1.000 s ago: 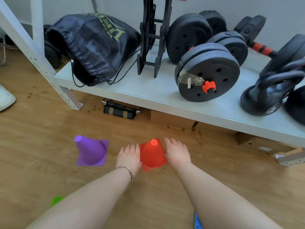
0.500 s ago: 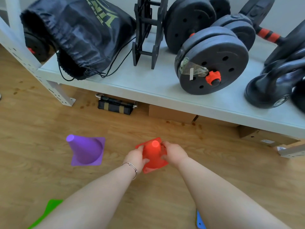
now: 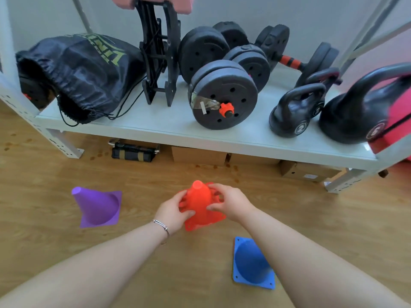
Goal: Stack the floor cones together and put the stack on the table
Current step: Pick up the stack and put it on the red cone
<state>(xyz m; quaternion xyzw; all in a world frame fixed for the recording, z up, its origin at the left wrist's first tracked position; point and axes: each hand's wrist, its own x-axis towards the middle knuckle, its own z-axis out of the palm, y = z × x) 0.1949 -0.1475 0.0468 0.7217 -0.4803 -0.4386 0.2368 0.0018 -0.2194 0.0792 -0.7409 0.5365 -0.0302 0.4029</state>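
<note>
Where the two bare forearms reach in from the bottom edge, a blue cone (image 3: 252, 263) of smooth plastic sits on its square, hole-punched base on the wood-grain floor (image 3: 44, 241), just beside the right forearm. Beyond it, the left hand (image 3: 172, 213) and right hand (image 3: 230, 202) grip the red cone (image 3: 199, 205) from either side, fingers (image 3: 213, 206) curled and pressed onto its slick tapered wall; it tilts, and its base looks lifted off the floor. A thin metal bracelet (image 3: 162, 226) rings the left wrist. Left of the hands, well apart, the purple cone (image 3: 97, 206) stands on the floor with bare planks all around it. Farther off, the pale, smooth table (image 3: 155, 127) runs across the view, its front edge free; on it rest a crinkled black drawstring bag (image 3: 84, 72), matte round weight plates (image 3: 224, 100) and glossy kettlebells (image 3: 295, 110). Cardboard boxes (image 3: 200, 155) sit beneath.
</note>
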